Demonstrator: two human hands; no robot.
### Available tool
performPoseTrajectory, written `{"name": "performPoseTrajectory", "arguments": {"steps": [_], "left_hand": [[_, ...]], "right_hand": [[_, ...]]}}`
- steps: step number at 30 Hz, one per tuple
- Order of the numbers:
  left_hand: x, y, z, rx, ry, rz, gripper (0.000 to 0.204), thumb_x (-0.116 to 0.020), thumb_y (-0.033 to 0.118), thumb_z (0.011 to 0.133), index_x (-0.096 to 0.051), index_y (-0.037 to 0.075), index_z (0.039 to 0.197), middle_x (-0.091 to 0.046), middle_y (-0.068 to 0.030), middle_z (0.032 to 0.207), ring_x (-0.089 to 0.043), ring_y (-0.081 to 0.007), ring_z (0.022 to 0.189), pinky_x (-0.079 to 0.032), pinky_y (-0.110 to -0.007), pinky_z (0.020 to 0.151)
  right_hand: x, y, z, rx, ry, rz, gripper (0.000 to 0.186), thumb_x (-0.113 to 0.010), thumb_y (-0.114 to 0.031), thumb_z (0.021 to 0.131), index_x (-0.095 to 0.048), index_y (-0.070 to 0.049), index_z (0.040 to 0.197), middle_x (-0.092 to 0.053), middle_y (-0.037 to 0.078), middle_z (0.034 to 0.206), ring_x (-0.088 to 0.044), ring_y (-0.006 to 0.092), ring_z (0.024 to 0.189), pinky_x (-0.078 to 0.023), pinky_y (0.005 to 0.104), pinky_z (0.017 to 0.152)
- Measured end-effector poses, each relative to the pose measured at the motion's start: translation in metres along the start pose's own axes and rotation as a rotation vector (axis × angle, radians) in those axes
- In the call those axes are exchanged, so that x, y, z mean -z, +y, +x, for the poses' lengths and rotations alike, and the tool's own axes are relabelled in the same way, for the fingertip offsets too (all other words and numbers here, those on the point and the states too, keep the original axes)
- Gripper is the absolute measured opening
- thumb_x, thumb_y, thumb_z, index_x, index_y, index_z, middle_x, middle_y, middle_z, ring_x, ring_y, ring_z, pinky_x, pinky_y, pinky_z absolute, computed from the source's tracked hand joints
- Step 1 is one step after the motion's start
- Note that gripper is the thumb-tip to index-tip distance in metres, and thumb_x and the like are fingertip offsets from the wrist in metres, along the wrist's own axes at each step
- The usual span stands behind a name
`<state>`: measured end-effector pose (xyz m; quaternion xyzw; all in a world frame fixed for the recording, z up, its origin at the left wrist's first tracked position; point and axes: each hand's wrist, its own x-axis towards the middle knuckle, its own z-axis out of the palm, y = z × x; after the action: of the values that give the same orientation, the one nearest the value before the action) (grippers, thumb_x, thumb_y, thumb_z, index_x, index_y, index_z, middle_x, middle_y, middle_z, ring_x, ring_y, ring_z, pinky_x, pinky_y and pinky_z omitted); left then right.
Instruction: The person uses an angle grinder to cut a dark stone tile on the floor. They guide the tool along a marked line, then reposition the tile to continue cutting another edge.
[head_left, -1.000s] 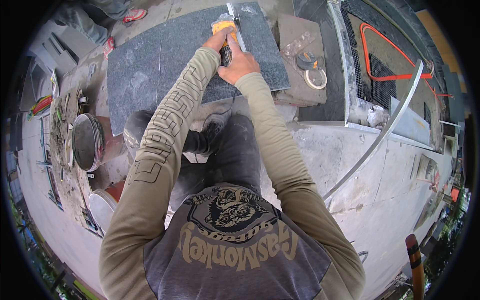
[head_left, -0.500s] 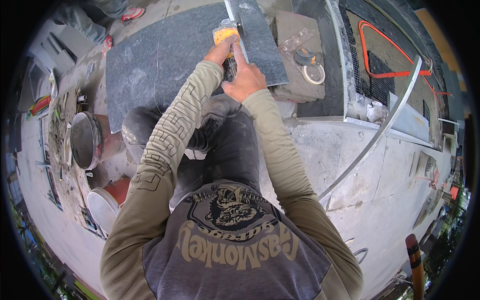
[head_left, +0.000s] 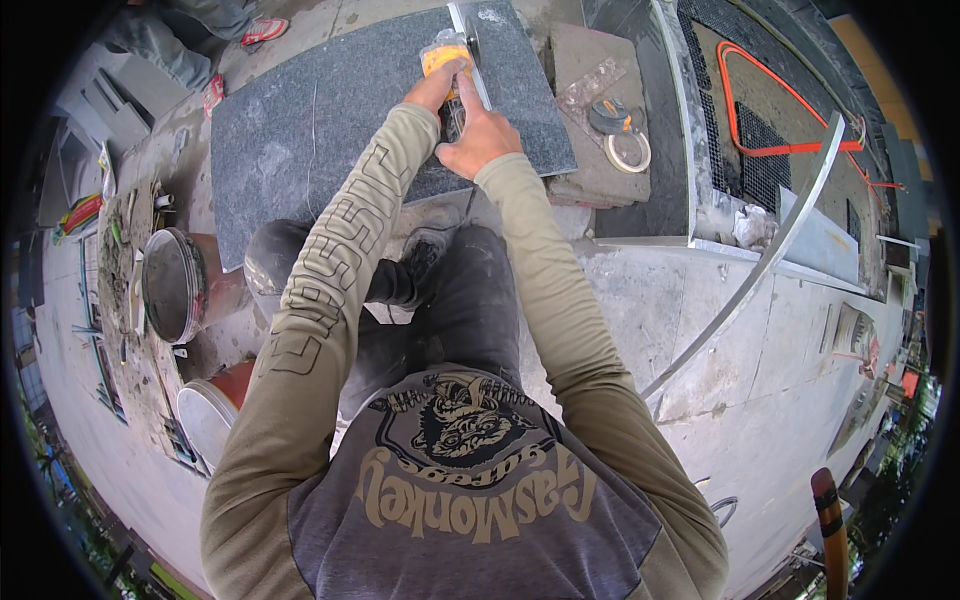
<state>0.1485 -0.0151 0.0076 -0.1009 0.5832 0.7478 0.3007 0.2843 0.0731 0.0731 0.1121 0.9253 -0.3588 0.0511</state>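
Note:
Both my hands are closed around a yellow angle grinder, which sits over a dark grey stone slab. My left hand wraps the tool's yellow front part. Just behind it, my right hand grips the dark body, with one finger stretched forward along it. The grinder's round disc stands on its right side, beside a pale metal straightedge lying across the slab. A dark cord hangs below my right hand. Where the disc meets the stone cannot be made out clearly.
Right of the slab, a tape measure and a roll of tape lie on a dusty block. Buckets stand at left. A long metal strip slants at right. Another person's red shoe shows at far left.
My hands and the grinder have moved a little farther from me along the straightedge, and slightly to the left. The slab stays in place.

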Motion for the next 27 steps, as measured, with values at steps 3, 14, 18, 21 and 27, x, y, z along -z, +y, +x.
{"name": "performPoseTrajectory", "arguments": {"steps": [3,14,18,21,27], "left_hand": [[-0.005,0.005,0.000,0.020,0.006,-0.016,0.047,-0.072,0.042,0.099,-0.066,0.006,0.129,-0.074,-0.0131,0.109,-0.072,-0.0272,0.093,-0.058,-0.043,0.087],[0.003,0.012,0.013,-0.036,-0.100,-0.114,0.042,-0.065,0.034,0.102,-0.060,0.005,0.132,-0.071,-0.0157,0.108,-0.073,-0.0325,0.096,-0.062,-0.049,0.087],[0.006,0.009,0.004,0.000,-0.115,-0.190,0.041,-0.063,0.031,0.103,-0.057,0.005,0.134,-0.070,-0.0165,0.108,-0.073,-0.0334,0.095,-0.064,-0.050,0.088],[-0.005,0.003,-0.017,0.021,-0.094,-0.131,0.042,-0.064,0.031,0.103,-0.056,0.005,0.135,-0.069,-0.0166,0.108,-0.074,-0.0325,0.094,-0.064,-0.049,0.087],[-0.006,-0.008,-0.037,0.016,-0.118,-0.084,0.042,-0.066,0.032,0.103,-0.057,0.004,0.133,-0.070,-0.0153,0.106,-0.074,-0.0306,0.093,-0.064,-0.048,0.085]], "right_hand": [[0.001,0.001,0.005,-0.021,-0.010,0.005,0.113,-0.077,-0.026,0.072,-0.021,-0.020,0.171,-0.073,0.027,0.121,-0.070,0.0463,0.115,-0.055,0.0490,0.104],[-0.007,0.002,0.022,-0.002,0.035,-0.049,0.113,-0.078,-0.027,0.074,-0.021,-0.020,0.171,-0.073,0.026,0.125,-0.070,0.0444,0.116,-0.054,0.0480,0.105],[-0.017,0.009,0.009,0.022,0.097,-0.058,0.113,-0.078,-0.027,0.073,-0.021,-0.019,0.171,-0.071,0.025,0.129,-0.068,0.0460,0.118,-0.054,0.0491,0.105],[-0.010,0.009,-0.013,0.005,0.065,-0.008,0.113,-0.078,-0.026,0.074,-0.021,-0.020,0.171,-0.070,0.026,0.131,-0.067,0.0460,0.119,-0.054,0.0500,0.105],[-0.007,0.011,-0.037,-0.043,-0.028,0.033,0.114,-0.079,-0.025,0.074,-0.018,-0.024,0.171,-0.049,0.038,0.152,-0.059,0.0519,0.133,-0.050,0.0519,0.113]]}}
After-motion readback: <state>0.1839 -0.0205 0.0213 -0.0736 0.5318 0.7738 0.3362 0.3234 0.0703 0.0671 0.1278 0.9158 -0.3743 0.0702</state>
